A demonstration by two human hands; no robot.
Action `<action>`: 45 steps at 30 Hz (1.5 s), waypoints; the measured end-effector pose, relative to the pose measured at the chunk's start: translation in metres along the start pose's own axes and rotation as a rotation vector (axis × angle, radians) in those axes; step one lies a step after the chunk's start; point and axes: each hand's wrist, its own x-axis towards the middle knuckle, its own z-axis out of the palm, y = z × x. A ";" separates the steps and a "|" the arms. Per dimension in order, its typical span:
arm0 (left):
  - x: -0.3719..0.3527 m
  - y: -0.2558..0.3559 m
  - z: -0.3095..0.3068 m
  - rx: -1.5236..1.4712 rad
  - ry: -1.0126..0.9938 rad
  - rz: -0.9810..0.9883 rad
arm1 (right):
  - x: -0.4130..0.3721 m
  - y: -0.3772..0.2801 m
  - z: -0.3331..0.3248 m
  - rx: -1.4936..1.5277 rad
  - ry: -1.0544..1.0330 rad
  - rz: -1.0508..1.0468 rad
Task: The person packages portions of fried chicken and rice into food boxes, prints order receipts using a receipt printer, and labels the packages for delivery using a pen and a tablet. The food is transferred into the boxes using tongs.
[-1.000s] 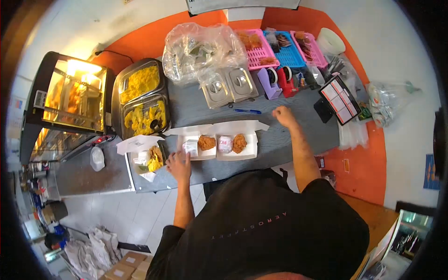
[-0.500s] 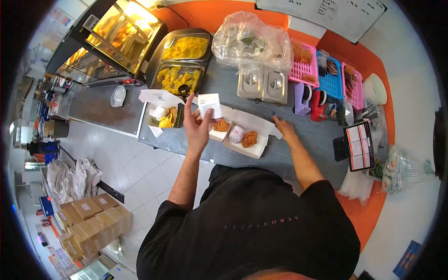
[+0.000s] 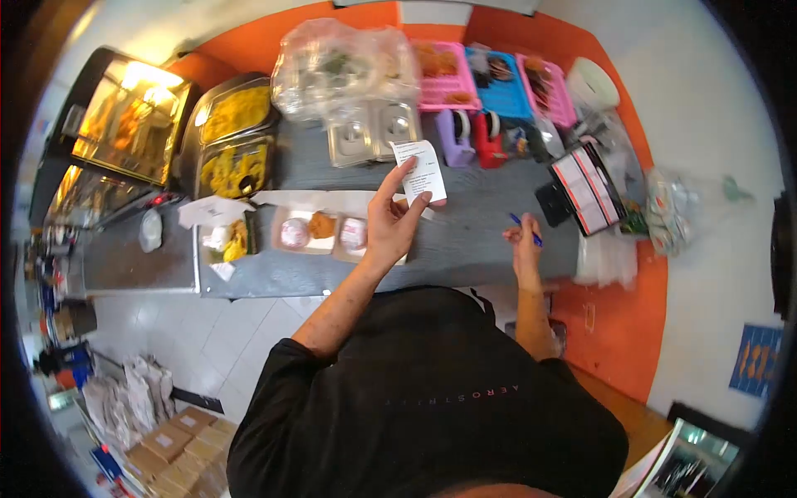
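My left hand (image 3: 392,222) pinches a printed paper receipt (image 3: 427,176) between thumb and fingers, above the grey counter (image 3: 473,199). To the right, my right hand (image 3: 525,245) is closed around a blue pen (image 3: 538,241) over the counter's front part. Left of my left hand lies an open white box with paper-wrapped rounds (image 3: 294,233) and a piece of fried chicken (image 3: 321,224); my hand and forearm hide part of this box. Farther left stands an open box with yellow rice (image 3: 237,241) and a white round item.
Two trays of yellow rice (image 3: 236,116) and a lit food warmer (image 3: 133,116) are at the left. Lidded steel containers (image 3: 352,143), a plastic bag (image 3: 344,70) and pink and blue baskets (image 3: 502,81) line the back. A menu stand (image 3: 586,189) is at the right.
The view has swung to the right. My left hand has carried the receipt right, away from the rice box. My right hand has lifted from beside the white box and now shows the blue pen.
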 end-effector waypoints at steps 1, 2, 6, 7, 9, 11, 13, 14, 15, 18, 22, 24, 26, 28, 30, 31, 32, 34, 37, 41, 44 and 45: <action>0.000 -0.018 0.011 0.045 -0.007 -0.009 | -0.003 0.004 -0.010 0.324 0.042 0.088; -0.002 -0.038 0.022 0.090 -0.014 -0.018 | -0.007 0.007 -0.019 0.650 0.085 0.165; -0.036 -0.169 0.034 0.094 -0.172 -0.400 | -0.024 0.011 -0.013 0.694 0.162 0.274; -0.046 -0.208 0.023 0.090 -0.184 -0.433 | -0.025 0.020 -0.008 0.718 0.182 0.337; -0.073 -0.269 -0.007 0.768 -0.352 -0.321 | -0.031 0.051 0.011 0.447 0.093 0.349; -0.067 -0.237 -0.003 0.883 -0.379 -0.328 | -0.036 0.069 0.031 0.202 -0.014 0.192; -0.064 -0.237 -0.007 1.106 -0.421 -0.286 | -0.039 0.083 0.047 0.011 -0.072 -0.006; -0.062 -0.235 -0.007 1.109 -0.413 -0.300 | -0.041 0.087 0.052 -0.170 -0.126 -0.220; -0.063 -0.231 -0.008 1.127 -0.406 -0.273 | -0.046 0.090 0.053 -0.168 -0.133 -0.207; -0.059 -0.228 -0.013 1.177 -0.377 -0.227 | -0.052 0.096 0.058 -0.510 -0.132 -0.305; -0.058 -0.225 -0.015 1.286 -0.392 -0.177 | -0.053 0.100 0.063 -0.612 -0.084 -0.468; -0.056 -0.224 -0.013 1.275 -0.394 -0.230 | -0.051 0.095 0.068 -0.563 -0.086 -0.470; -0.055 -0.225 -0.012 1.263 -0.393 -0.285 | -0.053 0.094 0.073 -0.424 -0.056 -0.418; -0.055 -0.225 -0.014 1.238 -0.401 -0.300 | -0.053 0.096 0.079 -0.425 -0.065 -0.438; -0.056 -0.224 -0.014 1.236 -0.396 -0.287 | -0.052 0.094 0.082 -0.425 -0.070 -0.461; -0.056 -0.224 -0.014 1.234 -0.392 -0.275 | -0.053 0.093 0.084 -0.437 -0.071 -0.467; -0.056 -0.225 -0.015 1.236 -0.390 -0.275 | -0.053 0.095 0.084 -0.448 -0.072 -0.474; -0.057 -0.227 -0.017 1.259 -0.403 -0.256 | -0.050 0.098 0.086 -0.448 -0.076 -0.557; -0.057 -0.228 -0.015 1.242 -0.389 -0.273 | -0.050 0.099 0.082 -0.456 -0.027 -0.581; -0.056 -0.224 -0.013 1.218 -0.391 -0.301 | -0.048 0.096 0.080 -0.434 0.007 -0.505; -0.056 -0.224 -0.014 1.221 -0.380 -0.263 | -0.052 0.090 0.083 -0.419 0.021 -0.440; -0.056 -0.222 -0.015 1.245 -0.409 -0.243 | -0.053 0.084 0.085 -0.438 -0.003 -0.324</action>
